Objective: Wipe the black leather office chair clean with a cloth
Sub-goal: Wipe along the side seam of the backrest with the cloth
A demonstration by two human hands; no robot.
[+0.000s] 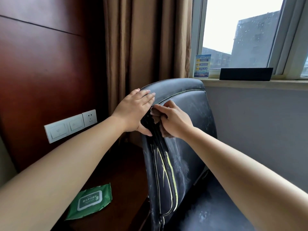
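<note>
The black leather office chair (188, 117) stands in the middle of the view, its worn backrest streaked with pale dust and its side seam showing yellow lines. My left hand (135, 112) holds the upper left edge of the backrest, fingers laid flat over the top and thumb under the side. My right hand (175, 120) grips a crumpled brown cloth (156, 114) and presses it against the backrest's left seam, just beside my left hand. Most of the cloth is hidden under my right hand.
A green pack of wet wipes (90, 201) lies on the dark wooden desk (123, 177) at lower left. Wall switches and a socket (71, 125) sit on the wood panel. Brown curtains (141, 39) hang behind the chair. A window sill (250, 82) carries a blue card and a black block.
</note>
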